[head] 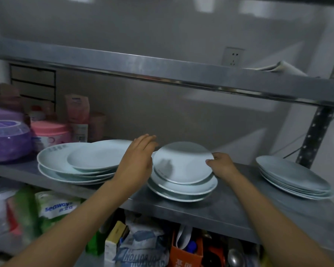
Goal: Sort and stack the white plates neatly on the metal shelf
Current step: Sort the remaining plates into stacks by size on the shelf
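Top plate [181,162] between both hands' fingers [210,160]

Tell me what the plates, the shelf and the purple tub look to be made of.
Plates: likely glazed ceramic, since they are white, smooth and slightly glossy.
Shelf: metal, probably stainless steel, with a dull brushed grey sheen.
Purple tub: seemingly plastic, translucent and shiny.
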